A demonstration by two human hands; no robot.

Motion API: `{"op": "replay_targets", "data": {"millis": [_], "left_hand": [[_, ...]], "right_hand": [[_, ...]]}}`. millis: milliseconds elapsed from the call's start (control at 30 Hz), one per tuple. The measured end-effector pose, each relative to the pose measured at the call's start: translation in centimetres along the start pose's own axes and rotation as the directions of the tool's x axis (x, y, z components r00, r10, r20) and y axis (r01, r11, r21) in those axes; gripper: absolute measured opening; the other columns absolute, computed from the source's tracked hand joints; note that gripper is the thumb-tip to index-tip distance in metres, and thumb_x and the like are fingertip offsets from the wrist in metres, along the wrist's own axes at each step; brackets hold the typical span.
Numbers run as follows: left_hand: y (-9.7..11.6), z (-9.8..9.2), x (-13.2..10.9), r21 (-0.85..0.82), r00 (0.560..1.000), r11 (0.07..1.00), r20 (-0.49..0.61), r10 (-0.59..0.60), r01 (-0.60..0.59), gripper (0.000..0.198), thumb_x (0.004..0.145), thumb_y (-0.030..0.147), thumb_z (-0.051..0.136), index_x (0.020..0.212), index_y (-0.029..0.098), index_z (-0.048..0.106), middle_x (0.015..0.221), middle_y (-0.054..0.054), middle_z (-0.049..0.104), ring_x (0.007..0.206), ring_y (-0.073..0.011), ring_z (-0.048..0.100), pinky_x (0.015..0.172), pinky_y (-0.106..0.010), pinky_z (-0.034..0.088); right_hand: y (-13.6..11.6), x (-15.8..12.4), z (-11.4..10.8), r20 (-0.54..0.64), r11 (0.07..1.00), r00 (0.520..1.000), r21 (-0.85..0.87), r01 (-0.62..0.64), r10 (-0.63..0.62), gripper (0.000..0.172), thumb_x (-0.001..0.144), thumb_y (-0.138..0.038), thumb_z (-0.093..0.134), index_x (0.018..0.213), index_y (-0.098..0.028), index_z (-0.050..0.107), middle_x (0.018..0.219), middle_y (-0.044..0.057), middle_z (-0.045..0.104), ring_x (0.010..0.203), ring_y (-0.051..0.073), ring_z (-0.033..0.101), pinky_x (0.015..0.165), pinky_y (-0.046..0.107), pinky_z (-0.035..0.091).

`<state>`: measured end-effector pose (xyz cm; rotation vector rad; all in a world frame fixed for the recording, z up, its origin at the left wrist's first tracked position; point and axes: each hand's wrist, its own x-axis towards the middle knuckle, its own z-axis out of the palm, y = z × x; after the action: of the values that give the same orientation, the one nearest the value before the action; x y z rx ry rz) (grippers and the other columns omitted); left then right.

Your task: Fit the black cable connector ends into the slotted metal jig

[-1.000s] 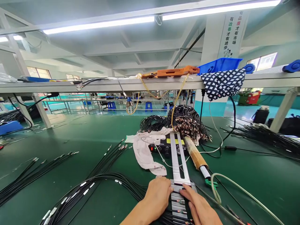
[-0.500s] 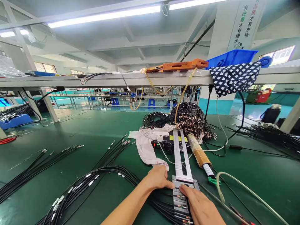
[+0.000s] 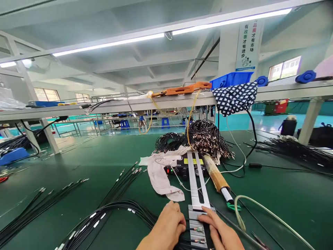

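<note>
Left hand (image 3: pixel 168 227) back beside fixture (image 3: pixel 197 217); cables (image 3: pixel 194 230) between fingers

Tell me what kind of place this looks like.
Most likely a factory floor for cable assembly. Bundles of black cables with metal ends lie across a long green workbench, a coiled heap of finished cables sits by a small control box, and both hands work at a metal jig.

Slotted metal jig (image 3: pixel 197 194) flat on table, black connector-tipped cables (image 3: pixel 194 230) across it.
</note>
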<state>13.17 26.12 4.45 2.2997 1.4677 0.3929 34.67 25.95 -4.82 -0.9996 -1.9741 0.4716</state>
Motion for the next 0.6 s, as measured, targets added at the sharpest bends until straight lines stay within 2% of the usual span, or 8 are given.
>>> {"op": "replay_targets", "data": {"millis": [67, 133, 200, 300, 400, 600], "left_hand": [[-0.1, 0.1, 0.4, -0.023, 1.000, 1.000, -0.023, 0.018, -0.018, 0.010, 0.080, 0.006, 0.057, 0.076, 0.014, 0.061, 0.088, -0.002, 0.056, 0.090, -0.0171, 0.047, 0.079, -0.028, 0.034], [0.0, 0.0, 0.6, -0.057, 0.998, 0.998, -0.057, 0.017, -0.020, 0.011, 0.085, 0.007, 0.051, 0.081, 0.014, 0.057, 0.088, -0.002, 0.057, 0.088, -0.0162, 0.048, 0.079, -0.028, 0.035], [0.3, 0.0, 0.7, -0.056, 0.997, 0.998, -0.075, 0.013, -0.017, 0.012, 0.088, 0.008, 0.047, 0.083, 0.014, 0.056, 0.088, -0.002, 0.058, 0.085, -0.0164, 0.048, 0.077, -0.029, 0.035], [0.7, 0.5, 0.8, -0.001, 0.997, 0.999, -0.068, 0.037, -0.037, 0.012, 0.086, 0.006, 0.048, 0.085, 0.015, 0.057, 0.090, -0.003, 0.059, 0.087, -0.0185, 0.048, 0.079, -0.032, 0.035], [0.7, 1.5, 1.1, 0.013, 0.995, 0.998, -0.071, 0.069, -0.068, 0.017, 0.083, 0.002, 0.047, 0.085, 0.014, 0.059, 0.091, -0.004, 0.060, 0.090, -0.0198, 0.048, 0.081, -0.033, 0.035], [-0.1, 3.4, 1.5, -0.063, 0.977, 0.989, -0.178, 0.118, -0.131, 0.017, 0.078, -0.001, 0.048, 0.082, 0.012, 0.057, 0.088, -0.006, 0.059, 0.086, -0.0193, 0.048, 0.077, -0.031, 0.036]], "right_hand": [[0.1, 0.2, -0.2, -0.006, 0.983, 0.989, 0.115, -0.145, 0.146, 0.036, 0.099, -0.022, 0.024, 0.132, -0.013, 0.036, 0.118, 0.007, 0.061, 0.107, 0.011, 0.058, 0.096, 0.021, 0.042], [0.3, 0.3, -0.3, -0.042, 0.936, 0.956, 0.221, -0.274, 0.290, 0.038, 0.100, -0.032, 0.024, 0.129, -0.012, 0.038, 0.116, 0.010, 0.061, 0.099, 0.013, 0.061, 0.089, 0.022, 0.046], [0.5, 0.5, -0.4, -0.097, 0.903, 0.927, 0.280, -0.325, 0.363, 0.042, 0.099, -0.039, 0.027, 0.127, -0.012, 0.042, 0.113, 0.011, 0.062, 0.094, 0.015, 0.064, 0.085, 0.023, 0.049], [0.9, 0.5, -0.2, -0.133, 0.894, 0.915, 0.309, -0.326, 0.380, 0.044, 0.098, -0.043, 0.030, 0.125, -0.012, 0.045, 0.111, 0.012, 0.063, 0.091, 0.017, 0.064, 0.083, 0.025, 0.050], [1.1, 0.4, 0.0, -0.120, 0.888, 0.916, 0.321, -0.329, 0.383, 0.045, 0.097, -0.044, 0.030, 0.125, -0.011, 0.045, 0.110, 0.013, 0.063, 0.090, 0.017, 0.064, 0.082, 0.025, 0.050], [1.1, 0.4, -0.1, -0.094, 0.884, 0.913, 0.307, -0.353, 0.397, 0.047, 0.097, -0.045, 0.029, 0.125, -0.010, 0.044, 0.111, 0.013, 0.062, 0.091, 0.016, 0.063, 0.083, 0.023, 0.048]]}}
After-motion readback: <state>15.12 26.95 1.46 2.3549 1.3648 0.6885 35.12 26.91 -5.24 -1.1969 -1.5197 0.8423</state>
